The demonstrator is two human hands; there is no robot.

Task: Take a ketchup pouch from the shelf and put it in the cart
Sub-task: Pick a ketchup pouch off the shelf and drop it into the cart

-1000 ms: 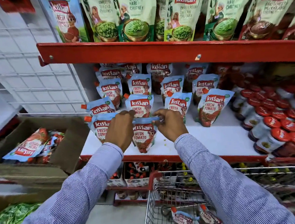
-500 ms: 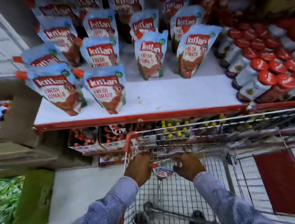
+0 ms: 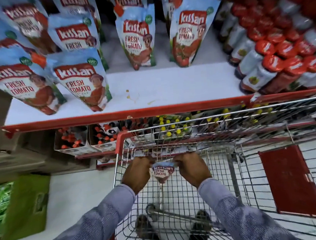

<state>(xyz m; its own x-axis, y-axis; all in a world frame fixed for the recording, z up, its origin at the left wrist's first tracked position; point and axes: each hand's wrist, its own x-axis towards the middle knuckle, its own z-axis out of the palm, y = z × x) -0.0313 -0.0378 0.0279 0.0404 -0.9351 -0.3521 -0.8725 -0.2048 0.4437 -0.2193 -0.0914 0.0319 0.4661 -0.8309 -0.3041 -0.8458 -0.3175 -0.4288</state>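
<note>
Open shelf front: bare white shelf [image 3: 169,84] between the pouches [image 3: 82,82] and the jars [image 3: 262,68].
Cart [image 3: 233,170] top: open; wire walls bound its sides.

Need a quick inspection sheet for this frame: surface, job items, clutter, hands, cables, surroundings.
Surface: white shelf with red front edge; small yellowish stains near the middle front.
Job's things: ketchup pouch held by its top edge over the wire cart, not released.
Clutter: more pouches standing on the shelf; red-capped jars lying at its right end.
Grippers: left hand and right hand each pinch a top corner of the pouch.
Cables: nothing seen.
Surroundings: bottles on the lower shelf; green box on the floor.
</note>
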